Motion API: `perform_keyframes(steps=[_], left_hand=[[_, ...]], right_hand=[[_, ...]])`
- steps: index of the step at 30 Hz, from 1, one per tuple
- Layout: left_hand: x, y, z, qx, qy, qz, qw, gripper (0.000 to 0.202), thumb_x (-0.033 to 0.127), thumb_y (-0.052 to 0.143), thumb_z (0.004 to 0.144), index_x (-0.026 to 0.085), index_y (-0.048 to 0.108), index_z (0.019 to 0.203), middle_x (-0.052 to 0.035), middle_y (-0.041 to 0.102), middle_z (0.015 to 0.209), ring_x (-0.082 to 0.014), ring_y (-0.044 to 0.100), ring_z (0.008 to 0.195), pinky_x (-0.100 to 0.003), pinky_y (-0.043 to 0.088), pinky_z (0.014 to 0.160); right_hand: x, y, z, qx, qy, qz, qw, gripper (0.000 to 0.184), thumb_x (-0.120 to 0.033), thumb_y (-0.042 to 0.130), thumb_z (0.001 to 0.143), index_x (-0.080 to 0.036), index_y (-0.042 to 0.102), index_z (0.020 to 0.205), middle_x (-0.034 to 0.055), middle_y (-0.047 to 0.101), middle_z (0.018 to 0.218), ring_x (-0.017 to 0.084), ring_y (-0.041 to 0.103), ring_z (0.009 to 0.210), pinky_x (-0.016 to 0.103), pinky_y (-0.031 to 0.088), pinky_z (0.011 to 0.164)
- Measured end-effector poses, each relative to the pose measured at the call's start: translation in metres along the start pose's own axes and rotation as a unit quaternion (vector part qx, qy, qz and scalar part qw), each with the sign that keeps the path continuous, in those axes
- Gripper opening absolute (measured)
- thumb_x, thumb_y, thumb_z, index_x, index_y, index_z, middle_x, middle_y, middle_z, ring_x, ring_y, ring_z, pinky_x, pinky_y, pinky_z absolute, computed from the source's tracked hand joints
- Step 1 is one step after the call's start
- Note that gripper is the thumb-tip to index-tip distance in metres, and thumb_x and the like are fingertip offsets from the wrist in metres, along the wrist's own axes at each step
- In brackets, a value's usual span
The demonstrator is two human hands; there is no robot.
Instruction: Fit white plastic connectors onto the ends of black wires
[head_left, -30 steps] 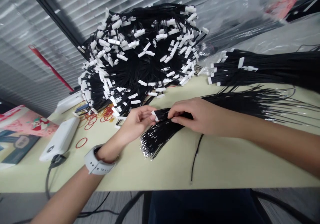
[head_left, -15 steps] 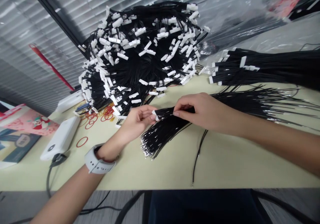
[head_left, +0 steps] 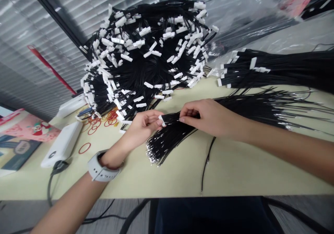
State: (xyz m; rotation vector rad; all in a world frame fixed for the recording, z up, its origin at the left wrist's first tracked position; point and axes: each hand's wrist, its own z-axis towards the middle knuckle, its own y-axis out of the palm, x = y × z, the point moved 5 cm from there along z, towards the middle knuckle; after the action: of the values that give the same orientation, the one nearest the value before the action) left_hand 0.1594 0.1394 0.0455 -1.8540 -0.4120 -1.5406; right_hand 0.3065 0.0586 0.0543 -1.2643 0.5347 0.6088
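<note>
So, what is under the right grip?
Black wires show on both sides of the right grip, with table in front. The grip covers what lies directly beneath, so how the wires run there cannot be seen.

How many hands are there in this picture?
2. The left hand pinches a white connector; the right hand holds black wires just to the right of it. No other hand shows.

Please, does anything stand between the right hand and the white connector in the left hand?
Nothing visible blocks the gap. Only black wires run between the white connector, pinched in the left hand, and the right hand.
</note>
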Motion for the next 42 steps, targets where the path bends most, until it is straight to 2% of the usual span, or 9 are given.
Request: perform_keyframes(steps=[14, 28, 34, 42], left_hand=[[0.0013, -0.0001, -0.0001, -0.004, 0.021, 0.021, 1.0, 0.01, 0.016, 0.062, 0.075, 0.013, 0.061, 0.085, -0.0015, 0.062, 0.067, -0.0095, 0.055, 0.059, -0.022, 0.046, 0.057], [0.0014, 0.0011, -0.0009, -0.012, 0.027, 0.01, 1.0, 0.01, 0.015, 0.061, 0.076, 0.012, 0.062, 0.086, -0.0014, 0.062, 0.068, -0.0088, 0.055, 0.06, -0.02, 0.045, 0.056], [0.002, 0.0011, -0.0014, -0.01, -0.002, 0.005, 1.0, 0.01, 0.013, 0.061, 0.076, 0.011, 0.062, 0.085, -0.0022, 0.064, 0.069, -0.0092, 0.057, 0.061, -0.02, 0.046, 0.059], [0.0027, 0.0012, -0.0026, -0.02, 0.023, 0.016, 0.999, 0.012, 0.014, 0.061, 0.077, 0.011, 0.063, 0.088, -0.0028, 0.064, 0.068, -0.0099, 0.058, 0.062, -0.02, 0.047, 0.058]], right_hand=[[0.0013, -0.0001, -0.0001, -0.029, 0.005, -0.018, 0.999, 0.019, -0.028, 0.053, 0.078, -0.018, 0.066, 0.068, -0.0021, 0.06, 0.058, 0.008, 0.048, 0.048, 0.024, 0.033, 0.049], [-0.0004, 0.0008, -0.0006, -0.023, -0.009, -0.04, 0.999, 0.018, -0.024, 0.052, 0.078, -0.017, 0.064, 0.066, -0.0004, 0.062, 0.063, 0.009, 0.049, 0.051, 0.024, 0.033, 0.052], [-0.0014, 0.003, -0.0006, -0.029, -0.023, -0.021, 0.999, 0.017, -0.023, 0.051, 0.079, -0.017, 0.063, 0.068, -0.0001, 0.063, 0.066, 0.009, 0.05, 0.055, 0.024, 0.034, 0.054], [-0.0035, 0.0025, -0.0001, -0.022, -0.033, -0.018, 0.999, 0.016, -0.021, 0.051, 0.079, -0.016, 0.062, 0.068, -0.0002, 0.061, 0.065, 0.009, 0.049, 0.054, 0.023, 0.034, 0.054]])
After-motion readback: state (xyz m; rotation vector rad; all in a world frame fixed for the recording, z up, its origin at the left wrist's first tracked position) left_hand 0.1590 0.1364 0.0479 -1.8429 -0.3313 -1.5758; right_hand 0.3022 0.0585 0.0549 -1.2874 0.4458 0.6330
